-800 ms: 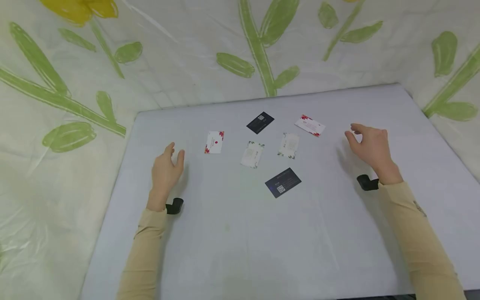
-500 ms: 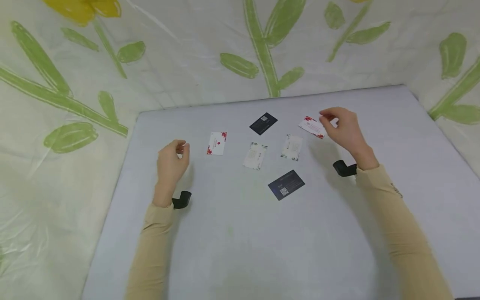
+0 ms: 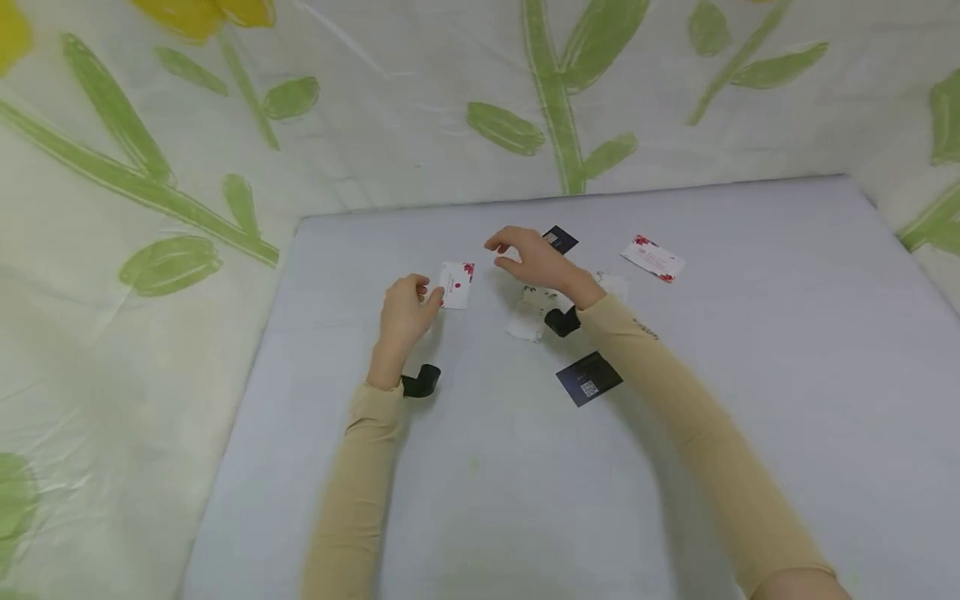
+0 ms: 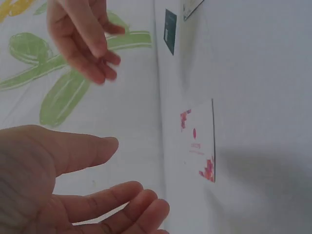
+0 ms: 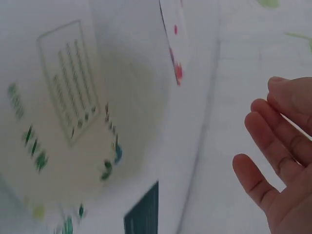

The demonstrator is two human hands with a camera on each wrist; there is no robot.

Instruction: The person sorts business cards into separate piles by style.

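My left hand [image 3: 402, 317] hovers just left of a white business card with red flowers [image 3: 457, 287], fingers loosely bent and holding nothing. On the card's other side my right hand [image 3: 534, 257] hangs above the table, fingers relaxed and apart, also empty. The left wrist view has this red-flowered card [image 4: 199, 141] lying flat beyond the left fingertips. Below the right hand lies a white card with green leaves [image 3: 529, 317], partly covered by a black wrist piece. A second leaf card [image 3: 617, 286] is mostly hidden behind the right sleeve.
A black card [image 3: 562, 240] is half covered by the right hand. Farther right lies another red-flowered white card [image 3: 653, 258]. Nearer me is a dark card with a QR code [image 3: 587, 380], its corner under the sleeve. Behind the table [image 3: 480, 517] hangs a flower-printed sheet [image 3: 420, 125].
My right hand has swept left from the right side, passing over the cards. My left hand has moved right, closer to the left red-flowered card. The cards lie as before.
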